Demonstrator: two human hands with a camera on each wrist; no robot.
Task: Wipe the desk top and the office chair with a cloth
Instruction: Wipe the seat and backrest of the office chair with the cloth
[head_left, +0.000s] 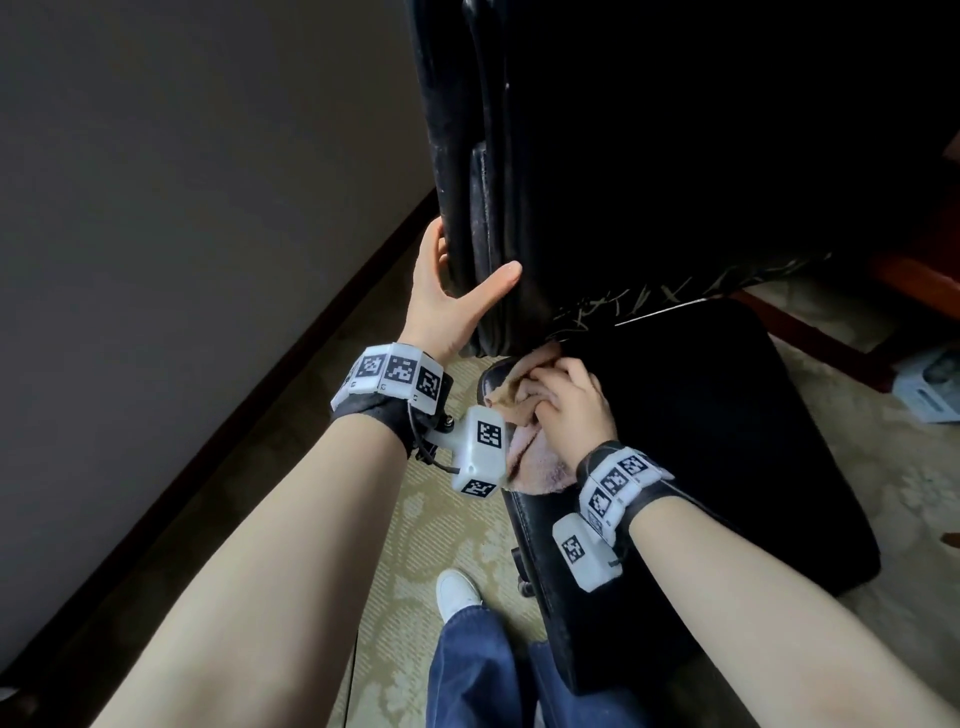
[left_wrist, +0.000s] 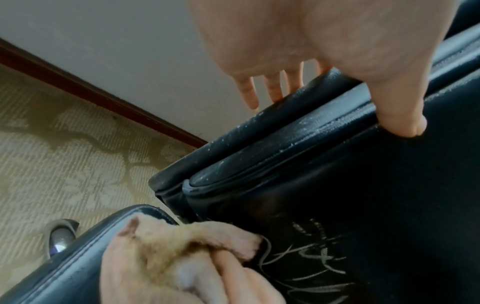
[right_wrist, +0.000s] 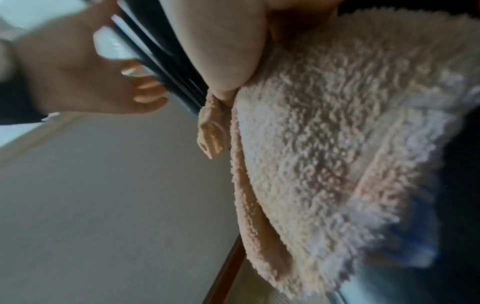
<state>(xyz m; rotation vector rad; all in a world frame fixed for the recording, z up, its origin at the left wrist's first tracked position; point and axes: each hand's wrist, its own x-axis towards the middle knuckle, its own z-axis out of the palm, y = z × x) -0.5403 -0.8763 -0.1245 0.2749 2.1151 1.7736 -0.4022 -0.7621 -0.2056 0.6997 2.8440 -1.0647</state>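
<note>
A black leather office chair fills the right of the head view, its backrest (head_left: 597, 156) standing over the seat (head_left: 727, 441). My left hand (head_left: 457, 291) grips the backrest's left edge, thumb on the front face and fingers (left_wrist: 275, 90) behind it. My right hand (head_left: 571, 410) holds a bunched peach terry cloth (head_left: 524, 415) and presses it on the seat's back left corner, where seat meets backrest. The cloth (right_wrist: 337, 144) fills the right wrist view. The backrest edge (left_wrist: 285, 144) looks worn and flaky. The desk top is out of sight.
A grey wall (head_left: 182, 208) with a dark baseboard (head_left: 291, 364) runs along the left. Patterned beige carpet (head_left: 431, 545) lies beneath, with my white shoe (head_left: 454, 592) and blue trouser leg by the seat. A reddish wooden furniture base (head_left: 831, 332) and a pale box (head_left: 930, 395) sit at right.
</note>
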